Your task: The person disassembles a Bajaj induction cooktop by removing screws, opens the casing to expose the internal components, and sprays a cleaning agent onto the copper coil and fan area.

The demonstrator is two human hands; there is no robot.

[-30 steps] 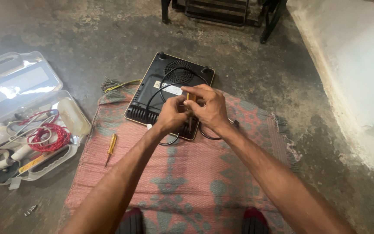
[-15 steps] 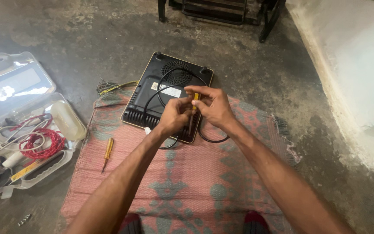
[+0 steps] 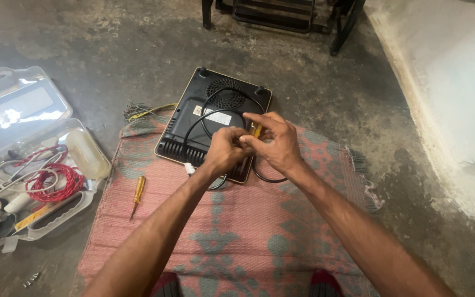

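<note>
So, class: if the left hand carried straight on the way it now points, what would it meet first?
Probably the right hand, which it already seems to touch above the upturned black cooktop; depth is unclear.

A matt black plastic underside is shown by the induction cooktop [image 3: 204,124]. The mat [image 3: 237,231] is woven cloth; the floor [image 3: 83,44] is rough concrete.

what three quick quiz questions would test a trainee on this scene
1. True or false: the black appliance lies bottom up, partly on the mat.
2. What lies alone on the mat to the left of the arms? A) pliers B) yellow-handled screwdriver C) hammer
3. Fill in: the open plastic case holds a coil of ___ wire.

The left hand and right hand meet over the appliance.

Key: 1 true; 2 B; 3 red
</note>
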